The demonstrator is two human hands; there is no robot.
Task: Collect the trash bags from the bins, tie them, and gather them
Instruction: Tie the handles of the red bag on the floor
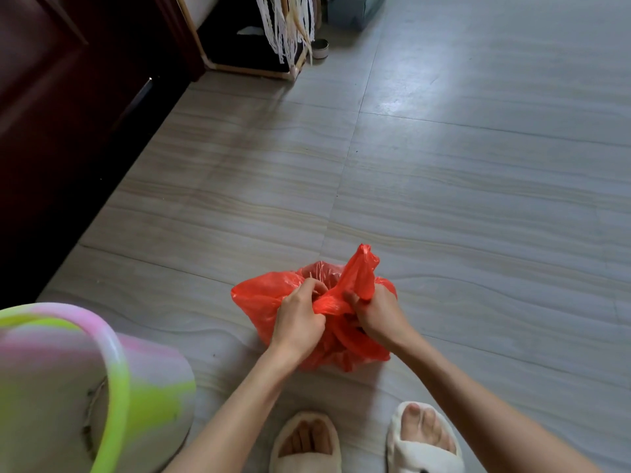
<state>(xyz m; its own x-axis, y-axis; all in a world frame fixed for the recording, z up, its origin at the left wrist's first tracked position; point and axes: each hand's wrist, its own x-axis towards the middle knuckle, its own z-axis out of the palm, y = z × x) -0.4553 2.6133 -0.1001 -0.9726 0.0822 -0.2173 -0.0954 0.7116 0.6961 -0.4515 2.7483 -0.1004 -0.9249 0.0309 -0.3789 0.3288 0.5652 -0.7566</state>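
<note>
We tie the thin red plastic trash bag [273,302] on the tiled floor [478,199] | left hand [297,322], right hand [379,314]: fingers curled round twisted handles | soft, light, probably slippery; hold near the knot

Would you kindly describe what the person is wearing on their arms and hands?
Nothing is worn: the left hand and right hand are bare, without gloves, rings or a watch showing, and both forearms are uncovered as far as the view reaches, with no sleeve in sight.
</note>
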